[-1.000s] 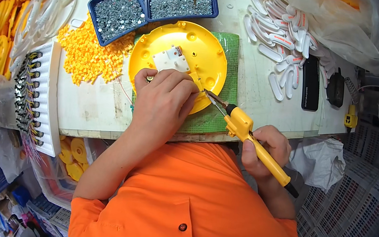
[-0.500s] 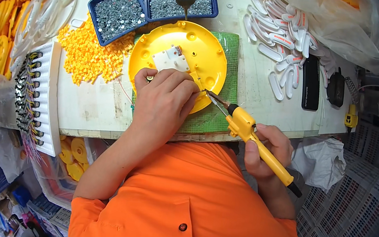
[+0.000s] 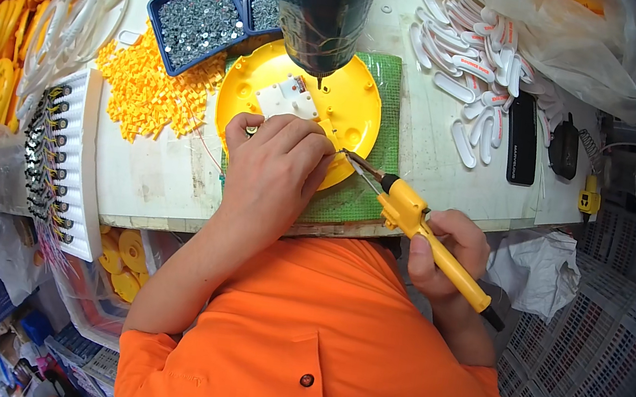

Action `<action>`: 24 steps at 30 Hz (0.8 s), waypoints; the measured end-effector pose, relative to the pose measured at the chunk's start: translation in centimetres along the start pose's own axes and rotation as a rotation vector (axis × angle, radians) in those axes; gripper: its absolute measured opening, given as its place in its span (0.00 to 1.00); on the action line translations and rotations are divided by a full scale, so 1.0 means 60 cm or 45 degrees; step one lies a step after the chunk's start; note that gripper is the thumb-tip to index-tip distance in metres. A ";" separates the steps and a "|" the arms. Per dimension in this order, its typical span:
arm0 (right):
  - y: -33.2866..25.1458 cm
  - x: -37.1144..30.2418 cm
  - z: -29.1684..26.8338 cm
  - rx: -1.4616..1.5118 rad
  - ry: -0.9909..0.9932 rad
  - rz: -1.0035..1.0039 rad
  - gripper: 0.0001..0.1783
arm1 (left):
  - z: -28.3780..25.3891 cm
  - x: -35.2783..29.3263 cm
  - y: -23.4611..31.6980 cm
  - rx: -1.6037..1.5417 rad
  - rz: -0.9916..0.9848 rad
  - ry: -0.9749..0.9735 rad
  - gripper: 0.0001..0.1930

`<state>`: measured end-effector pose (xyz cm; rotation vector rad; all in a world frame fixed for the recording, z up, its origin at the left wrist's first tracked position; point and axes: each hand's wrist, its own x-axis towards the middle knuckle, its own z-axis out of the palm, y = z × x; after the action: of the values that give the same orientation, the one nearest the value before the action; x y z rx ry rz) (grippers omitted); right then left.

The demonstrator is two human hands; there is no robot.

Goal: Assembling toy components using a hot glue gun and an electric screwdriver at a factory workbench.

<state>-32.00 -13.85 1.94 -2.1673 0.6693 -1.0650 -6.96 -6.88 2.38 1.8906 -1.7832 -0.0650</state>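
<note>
Closest in, at the desk's near edge, the right hand point(image 3: 448, 249) is wrapped tight around the yellow handle of the soldering iron point(image 3: 413, 223), fingers closed on it, tip angled up and left toward the work. That hand has slid a touch lower and further right than a second ago, while the tip stays aimed at the same spot. Just beyond, the left hand point(image 3: 277, 168) sits curled on the near rim of the yellow round plate point(image 3: 352, 109), fingertips pinched together on something too small to make out, right where the iron's tip meets them; that hand has barely budged. The plate lies on a green mat point(image 3: 376, 170) at the middle of the desk, a small white part point(image 3: 287, 99) on its centre. The big change is above: a dark green tool point(image 3: 321, 10), a small shape at the far edge a second ago, now hangs huge over the plate's far side, its point just above the plate. Towards the far left corner sit orange plastic bits point(image 3: 145, 86) and blue trays of screws point(image 3: 197, 16); white clips point(image 3: 469, 65) spread far right.
</note>
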 end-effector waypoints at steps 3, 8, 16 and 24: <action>0.001 -0.005 0.001 0.020 0.079 0.077 0.20 | 0.001 0.001 0.000 -0.003 0.004 0.003 0.06; 0.003 0.005 -0.009 -0.005 0.068 0.049 0.19 | 0.002 0.000 -0.001 -0.004 0.010 0.008 0.06; -0.006 0.018 -0.004 -0.012 0.034 0.043 0.17 | 0.001 -0.001 -0.002 -0.047 -0.015 0.011 0.06; -0.010 0.019 -0.004 -0.043 0.011 0.040 0.18 | 0.003 0.000 -0.002 -0.008 0.002 0.010 0.06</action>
<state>-31.46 -14.29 3.06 -2.1751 0.7276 -1.0544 -6.94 -6.95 2.18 1.8830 -1.7770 -0.0626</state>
